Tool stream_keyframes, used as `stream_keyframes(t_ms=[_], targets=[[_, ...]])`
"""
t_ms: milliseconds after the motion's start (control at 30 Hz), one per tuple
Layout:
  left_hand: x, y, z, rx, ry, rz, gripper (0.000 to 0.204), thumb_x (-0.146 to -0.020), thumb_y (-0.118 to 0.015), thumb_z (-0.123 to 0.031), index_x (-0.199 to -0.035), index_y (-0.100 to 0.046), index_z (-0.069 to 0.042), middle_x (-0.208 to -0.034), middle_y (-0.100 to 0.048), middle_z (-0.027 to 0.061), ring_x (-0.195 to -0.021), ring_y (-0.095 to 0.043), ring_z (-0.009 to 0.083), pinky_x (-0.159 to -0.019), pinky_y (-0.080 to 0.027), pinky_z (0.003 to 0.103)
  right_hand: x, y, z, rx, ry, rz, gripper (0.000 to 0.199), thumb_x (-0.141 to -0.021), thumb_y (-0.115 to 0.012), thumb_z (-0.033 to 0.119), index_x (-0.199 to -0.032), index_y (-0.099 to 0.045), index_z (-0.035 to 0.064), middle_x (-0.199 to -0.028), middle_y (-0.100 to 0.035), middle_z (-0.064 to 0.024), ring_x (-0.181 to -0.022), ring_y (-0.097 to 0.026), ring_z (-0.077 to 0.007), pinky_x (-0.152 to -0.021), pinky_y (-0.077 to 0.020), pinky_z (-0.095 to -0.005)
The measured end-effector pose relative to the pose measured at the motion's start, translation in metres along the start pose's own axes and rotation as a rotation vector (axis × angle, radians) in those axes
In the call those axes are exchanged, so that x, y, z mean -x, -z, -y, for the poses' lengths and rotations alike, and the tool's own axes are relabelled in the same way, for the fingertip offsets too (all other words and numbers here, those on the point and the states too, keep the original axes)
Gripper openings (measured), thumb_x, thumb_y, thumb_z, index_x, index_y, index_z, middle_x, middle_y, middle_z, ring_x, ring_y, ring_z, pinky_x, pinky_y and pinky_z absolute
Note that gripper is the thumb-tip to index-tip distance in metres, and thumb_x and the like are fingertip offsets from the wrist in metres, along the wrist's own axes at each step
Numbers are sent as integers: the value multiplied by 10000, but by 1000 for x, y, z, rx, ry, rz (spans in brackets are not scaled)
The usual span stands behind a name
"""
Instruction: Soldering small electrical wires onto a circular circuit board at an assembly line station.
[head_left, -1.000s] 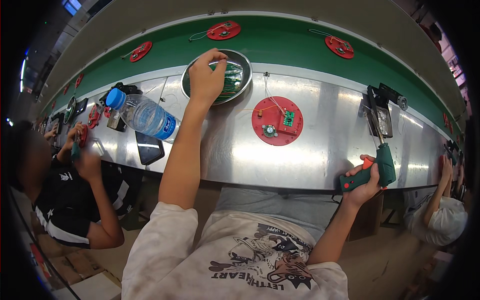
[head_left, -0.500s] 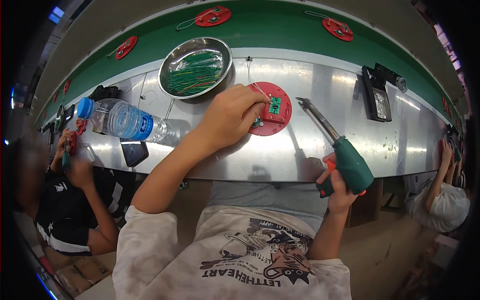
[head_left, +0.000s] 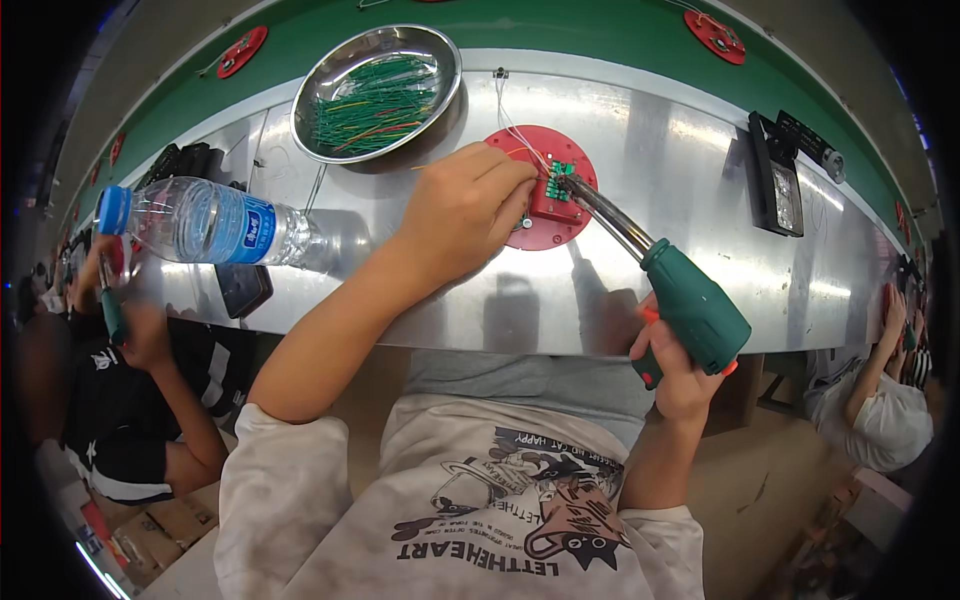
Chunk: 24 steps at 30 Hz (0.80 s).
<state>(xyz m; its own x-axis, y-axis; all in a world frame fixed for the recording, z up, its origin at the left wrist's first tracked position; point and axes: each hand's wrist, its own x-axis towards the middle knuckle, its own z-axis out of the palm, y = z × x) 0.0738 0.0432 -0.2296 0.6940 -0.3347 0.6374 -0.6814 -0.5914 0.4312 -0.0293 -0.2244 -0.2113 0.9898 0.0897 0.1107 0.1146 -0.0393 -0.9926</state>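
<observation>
Fingers of the left hand (head_left: 462,210) are curled and pinched at the edge of a round red plastic fixture disc (head_left: 541,195), where a small green circuit board (head_left: 561,182) is seated just beyond the fingertips; whether a wire is pinched between them cannot be told. A green-handled soldering gun with a long metal barrel (head_left: 672,290) is gripped firmly by the right hand (head_left: 680,370), which is closed around the grip, and its tip is laid against the circuit board. A round steel bowl filled with thin green wires (head_left: 377,92) is seen just beyond the left hand on the shiny metal bench (head_left: 700,180). A clear plastic water bottle with a blue cap (head_left: 205,222) is laid on its side, left of the left forearm. A black rectangular device (head_left: 778,185) is placed beyond the right hand.
</observation>
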Motion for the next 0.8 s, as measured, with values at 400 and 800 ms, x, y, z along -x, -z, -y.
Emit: stream_keyframes(t_ms=[400,800], targets=[[0,-2,2,-15,-13,-26,61,-826,-688,-49,-877,-675,-18,-817,-660,121,-757,-641,307,-667,-522,414,-8,-1,3,2,-10,-3,356,-906,-625,123,-1201,-602,-75,-876,-635,-147,-539,-597,-188,-499,-472,-298],[3,-5,4,-31,-26,-26,59,-833,-679,-58,-875,-667,-18,-801,-643,121,-745,-635,300,-657,-522,414,-9,-5,5,-45,26,-118,400,-917,-591,133,-1245,-579,-95,-926,-670,-192,-488,-587,-191,-450,-477,-284]])
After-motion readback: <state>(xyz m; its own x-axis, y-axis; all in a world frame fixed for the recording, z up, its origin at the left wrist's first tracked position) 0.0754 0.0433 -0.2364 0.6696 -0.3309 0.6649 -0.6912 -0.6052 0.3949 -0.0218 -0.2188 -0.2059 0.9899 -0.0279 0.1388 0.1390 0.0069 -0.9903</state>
